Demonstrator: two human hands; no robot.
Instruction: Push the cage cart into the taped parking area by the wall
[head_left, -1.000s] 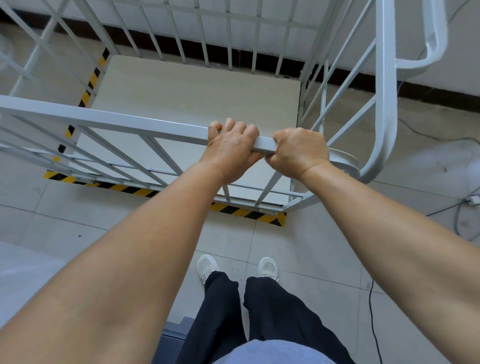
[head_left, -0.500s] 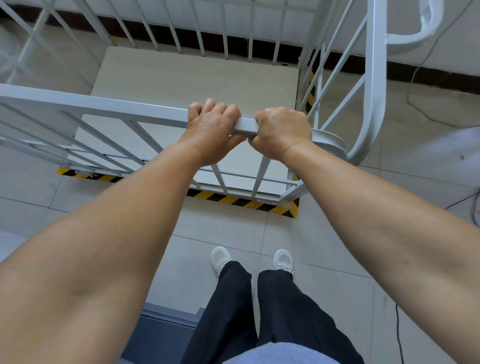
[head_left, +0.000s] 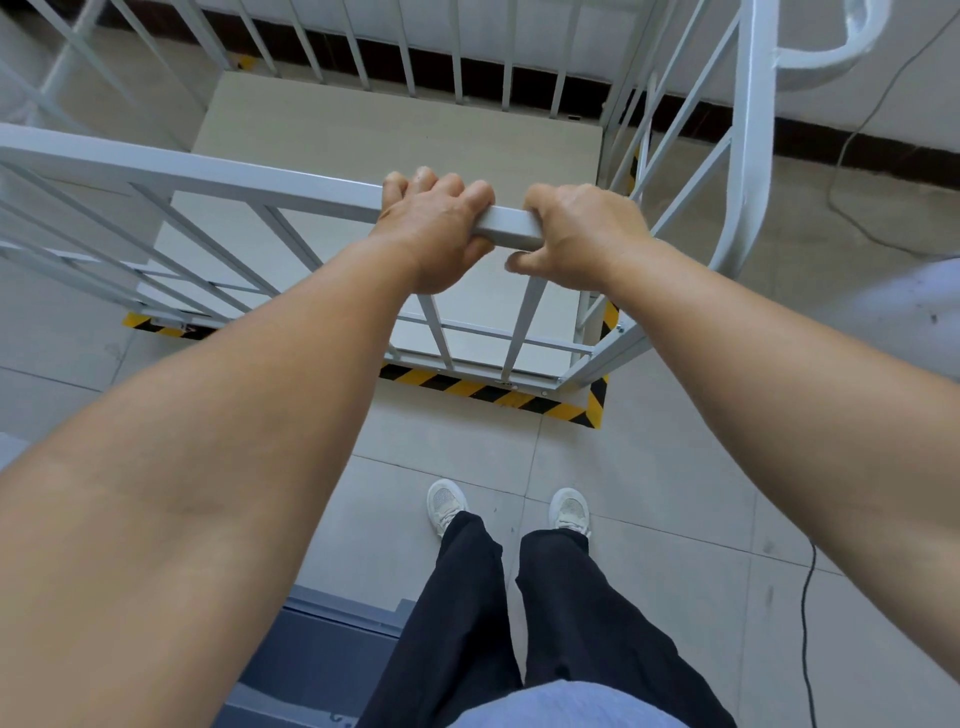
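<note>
A white metal cage cart (head_left: 171, 179) with barred sides and a pale flat deck (head_left: 395, 135) stands in front of me, close to the wall. My left hand (head_left: 434, 228) grips its near top rail, fingers curled over it. My right hand (head_left: 582, 234) holds the same rail just to the right, thumb under the bar. Yellow-and-black hazard tape (head_left: 488, 389) runs on the floor under the cart's near edge and turns a corner at the cart's near right. The cart's far bars sit against the dark skirting of the wall (head_left: 519, 78).
Grey floor tiles surround the cart. A thin cable (head_left: 852, 171) trails over the floor at the right, and a black one (head_left: 805, 597) lies at the lower right. A grey box or step (head_left: 322, 660) lies by my left leg. My white shoes (head_left: 447, 506) stand behind the tape.
The cart has rolled forward toward the wall, so its near edge now sits over the near tape line. Both hands stayed on the rail and have moved slightly apart.
</note>
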